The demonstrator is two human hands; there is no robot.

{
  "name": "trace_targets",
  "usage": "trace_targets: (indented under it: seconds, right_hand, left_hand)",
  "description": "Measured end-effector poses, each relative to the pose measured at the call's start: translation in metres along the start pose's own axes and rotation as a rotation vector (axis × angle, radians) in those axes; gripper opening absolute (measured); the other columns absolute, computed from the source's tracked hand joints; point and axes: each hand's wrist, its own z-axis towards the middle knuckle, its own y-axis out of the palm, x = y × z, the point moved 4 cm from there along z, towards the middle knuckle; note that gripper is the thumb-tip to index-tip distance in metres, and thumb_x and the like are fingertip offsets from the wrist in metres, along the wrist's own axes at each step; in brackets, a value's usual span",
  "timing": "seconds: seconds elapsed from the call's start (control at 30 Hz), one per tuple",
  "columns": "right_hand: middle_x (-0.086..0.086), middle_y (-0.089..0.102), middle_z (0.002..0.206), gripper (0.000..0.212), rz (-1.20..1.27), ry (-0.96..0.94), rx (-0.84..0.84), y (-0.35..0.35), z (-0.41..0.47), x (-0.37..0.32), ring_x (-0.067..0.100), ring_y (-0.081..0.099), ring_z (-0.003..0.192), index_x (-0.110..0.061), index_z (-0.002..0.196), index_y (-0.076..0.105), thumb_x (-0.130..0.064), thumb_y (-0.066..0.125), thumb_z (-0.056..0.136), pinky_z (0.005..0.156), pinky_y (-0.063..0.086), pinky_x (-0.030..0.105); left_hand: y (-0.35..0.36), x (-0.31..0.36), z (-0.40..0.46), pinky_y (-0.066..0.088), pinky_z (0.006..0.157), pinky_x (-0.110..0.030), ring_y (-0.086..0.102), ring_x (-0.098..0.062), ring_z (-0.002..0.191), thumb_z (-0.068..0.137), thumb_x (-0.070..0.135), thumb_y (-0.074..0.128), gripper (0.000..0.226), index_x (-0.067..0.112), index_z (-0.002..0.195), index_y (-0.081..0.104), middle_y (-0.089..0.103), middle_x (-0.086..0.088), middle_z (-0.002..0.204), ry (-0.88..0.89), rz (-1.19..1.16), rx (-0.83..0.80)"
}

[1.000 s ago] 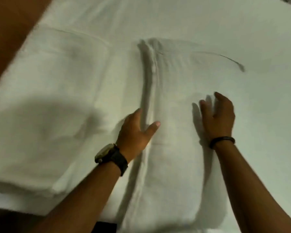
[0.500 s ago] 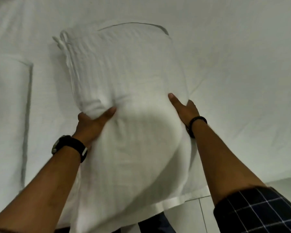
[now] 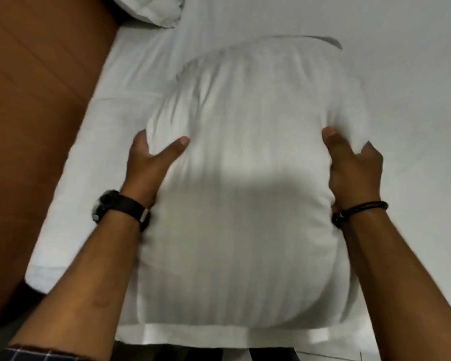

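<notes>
Far left: brown wooden panel (image 3: pixel 37 126), running along the left side of the bed. Next to it, white bedding (image 3: pixel 89 194) with a seam across it, lying flat along the panel. At the top edge, the corner of a second pillow (image 3: pixel 151 9), well apart from the hands.

Left hand (image 3: pixel 151 165): grips the left flank of the pillow (image 3: pixel 245 199). Thumb lies on top of the fabric, pointing right; the one finger that shows is dug into the side, the rest hidden behind the bulge. Black watch (image 3: pixel 115 207) on that wrist. A bit of checked sleeve (image 3: pixel 37 354) shows at the bottom corner.

Centre: the pillow, white with faint woven stripes, plump, long axis pointing away from the person. It sits between the two hands, over the white sheet (image 3: pixel 401 87). Its flat hem at the near end reaches the bed's near edge. Fabric is motion-blurred; cannot tell whether the pillow rests on the sheet or is held just off it.

Right hand (image 3: pixel 354 173): grips the right flank. Thumb on top, fingers curled down round the side and pressing a dent into it. Dark braided bracelet (image 3: pixel 359 209) on the wrist.

Bottom right: a strip of pale tiled floor (image 3: pixel 323 356) below the hem.
</notes>
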Motion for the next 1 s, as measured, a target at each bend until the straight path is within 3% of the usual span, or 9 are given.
trace_targets:
  seconds: [0.17,0.27,0.37,0.43,0.53,0.6,0.7,0.8,1.0]
  right_hand:
    - [-0.011,0.072,0.093,0.014,0.099,-0.043,-0.087,0.107,-0.055,-0.015,0.000,0.070,0.087,-0.019,0.102,0.068,-0.021,0.070,0.088,0.074,0.051,0.015]
    - [-0.015,0.072,0.090,0.008,0.151,-0.028,-0.124,0.172,-0.088,-0.005,-0.002,0.069,0.087,-0.023,0.097,0.068,-0.023,0.069,0.089,0.074,0.051,0.013]
    - [-0.021,0.072,0.089,0.012,0.170,0.000,-0.162,0.239,-0.121,0.025,-0.005,0.068,0.090,-0.024,0.098,0.068,-0.029,0.070,0.087,0.075,0.052,0.011]
    - [-0.013,0.070,0.107,0.033,0.078,0.046,-0.208,0.276,-0.141,0.059,0.000,0.065,0.103,-0.017,0.115,0.065,-0.036,0.068,0.088,0.087,0.050,0.014]
    - [0.001,0.058,0.134,0.062,-0.153,0.236,-0.318,0.311,-0.173,0.130,0.018,0.053,0.125,-0.015,0.140,0.046,-0.048,0.061,0.089,0.098,0.034,0.017]
    - [0.000,0.057,0.134,0.065,-0.229,0.305,-0.296,0.310,-0.177,0.160,0.020,0.051,0.125,-0.020,0.142,0.041,-0.054,0.058,0.089,0.096,0.030,0.016]
    - [-0.026,0.056,0.104,0.056,-0.272,0.249,-0.266,0.310,-0.168,0.166,0.002,0.056,0.103,-0.031,0.133,0.047,-0.059,0.058,0.086,0.080,0.035,0.003]
    - [-0.037,0.052,0.099,0.053,-0.244,0.177,-0.225,0.309,-0.164,0.161,-0.024,0.053,0.087,-0.036,0.132,0.048,-0.057,0.060,0.085,0.073,0.034,-0.008]
    - [-0.010,0.059,0.120,0.055,-0.318,0.217,-0.247,0.311,-0.165,0.154,0.013,0.056,0.113,-0.025,0.133,0.047,-0.055,0.059,0.087,0.098,0.042,0.027]
  left_hand:
    - [-0.122,0.028,0.019,0.051,0.069,-0.009,0.067,0.011,0.089,0.082,0.031,0.079,0.029,0.035,0.104,0.061,0.068,0.021,0.102,0.090,0.030,0.092]
    - [-0.196,0.030,0.037,0.053,0.069,-0.011,0.067,0.009,0.092,0.082,0.035,0.078,0.033,0.035,0.111,0.061,0.067,0.020,0.109,0.112,0.106,0.125]
    - [-0.270,0.011,0.061,0.052,0.086,-0.024,0.064,-0.001,0.110,0.080,0.047,0.075,0.057,0.029,0.132,0.058,0.064,0.013,0.129,0.073,0.225,0.114]
    - [-0.299,-0.017,0.077,0.039,0.108,-0.031,0.048,-0.012,0.135,0.085,0.054,0.066,0.074,0.023,0.149,0.042,0.046,0.002,0.152,-0.029,0.420,0.130]
    - [-0.298,-0.078,0.077,0.013,0.123,-0.041,0.016,-0.022,0.152,0.090,0.065,0.048,0.081,0.025,0.156,0.024,0.019,-0.006,0.165,-0.163,0.718,0.034]
    - [-0.280,-0.113,0.063,0.006,0.122,-0.049,0.007,-0.024,0.153,0.091,0.071,0.038,0.078,0.035,0.157,0.014,0.008,-0.003,0.167,-0.167,0.817,0.023]
    - [-0.273,-0.129,0.058,0.007,0.121,-0.055,0.008,-0.027,0.153,0.083,0.080,0.026,0.085,0.038,0.156,0.013,0.009,-0.003,0.167,-0.107,0.841,0.129]
    - [-0.280,-0.129,0.064,0.013,0.120,-0.056,0.013,-0.030,0.152,0.075,0.084,0.018,0.095,0.035,0.156,0.018,0.015,-0.005,0.166,-0.086,0.828,0.181]
    - [-0.274,-0.128,0.063,0.012,0.120,-0.056,0.010,-0.029,0.152,0.080,0.079,0.022,0.089,0.034,0.156,0.017,0.012,-0.004,0.167,-0.085,0.846,0.169]
